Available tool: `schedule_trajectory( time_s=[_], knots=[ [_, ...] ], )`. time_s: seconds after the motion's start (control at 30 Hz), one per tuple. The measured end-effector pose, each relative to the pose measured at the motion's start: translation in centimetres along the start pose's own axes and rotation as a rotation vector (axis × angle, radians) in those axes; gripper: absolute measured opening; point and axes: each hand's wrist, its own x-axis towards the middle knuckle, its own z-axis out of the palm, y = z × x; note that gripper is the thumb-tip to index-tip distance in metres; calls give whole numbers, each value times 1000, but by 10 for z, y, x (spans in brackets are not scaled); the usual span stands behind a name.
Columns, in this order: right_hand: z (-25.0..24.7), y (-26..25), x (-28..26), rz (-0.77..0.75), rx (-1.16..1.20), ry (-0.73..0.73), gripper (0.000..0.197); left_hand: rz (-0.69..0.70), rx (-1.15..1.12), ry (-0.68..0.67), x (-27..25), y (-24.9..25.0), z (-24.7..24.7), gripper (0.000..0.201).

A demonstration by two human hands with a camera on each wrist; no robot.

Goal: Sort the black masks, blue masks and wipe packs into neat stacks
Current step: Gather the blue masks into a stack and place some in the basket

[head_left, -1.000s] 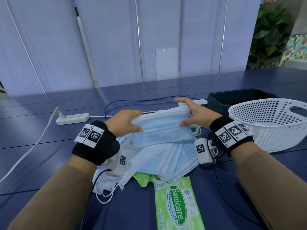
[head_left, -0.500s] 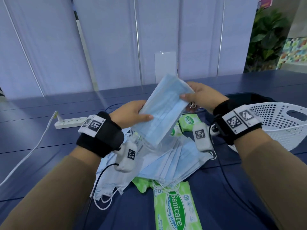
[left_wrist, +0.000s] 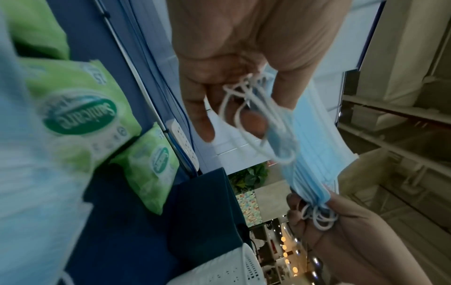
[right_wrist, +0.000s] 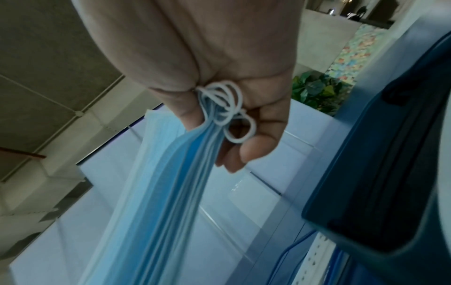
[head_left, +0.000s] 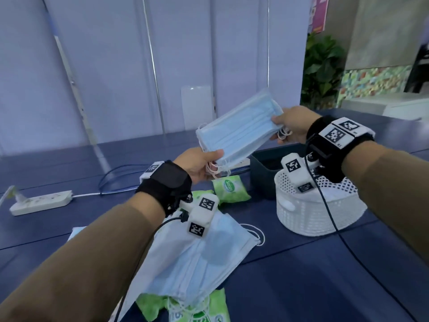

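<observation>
I hold a bundle of blue masks (head_left: 241, 129) in the air above the table, tilted up to the right. My left hand (head_left: 204, 165) pinches its lower left end with the ear loops gathered in the fingers (left_wrist: 202, 115). My right hand (head_left: 286, 129) pinches the upper right end (right_wrist: 195, 138) the same way. Loose blue masks (head_left: 197, 254) lie in a heap on the table under my left forearm. Green wipe packs lie around the heap: one (head_left: 228, 188) behind it, another (head_left: 202, 312) at the near edge. No black masks show.
A white perforated basket (head_left: 315, 214) stands at the right, with a dark bin (head_left: 264, 168) behind it. A white power strip (head_left: 39, 202) and blue cable (head_left: 116, 180) lie at the left on the blue table (head_left: 325, 275).
Both hands lifted the mask bundle from the heap up and to the right, tilting it. The view swung right, so the basket now sits under my right wrist.
</observation>
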Motion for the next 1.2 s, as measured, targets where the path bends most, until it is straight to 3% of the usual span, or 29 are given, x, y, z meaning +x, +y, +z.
schedule_trajectory(
  time_s=[0.07, 0.13, 0.27, 0.43, 0.57, 0.63, 0.7, 0.73, 0.83, 1.0, 1.1, 1.2],
  knots=[
    [-20, 4, 0, 3, 20, 36, 33, 14, 7, 14, 12, 1, 8, 13],
    [-39, 8, -2, -2, 19, 91, 33, 44, -21, 32, 21, -1, 12, 21],
    [-71, 23, -7, -19, -46, 147, 30, 56, -267, 22, 28, -8, 15, 22],
    [-82, 43, -5, 41, 116, 92, 32, 132, -485, -97, 32, -12, 21, 35],
    [-84, 47, -7, 74, 111, 137, 34, 95, -609, -88, 33, -4, 51, 23],
    [-95, 48, -7, 91, 30, 157, 28, 55, -460, -58, 34, -1, 65, 8],
    [-110, 44, -11, 101, -206, 151, 13, 43, -217, -75, 31, -2, 78, 22],
    [-120, 45, -11, 98, -337, 130, 15, 52, -94, -106, 29, -3, 85, 31],
    [-145, 51, -13, 104, -743, 46, 15, 135, 281, -244, 17, -3, 108, 31],
    [-129, 69, -13, 259, -1194, -132, 18, 304, 904, -300, 21, 0, 134, 16],
    [-108, 74, -4, 353, -1336, -216, 20, 324, 1264, -381, 21, -1, 145, 16],
    [-98, 69, 0, 438, -1349, -243, 27, 322, 1476, -388, 20, -6, 150, 19]
  ],
)
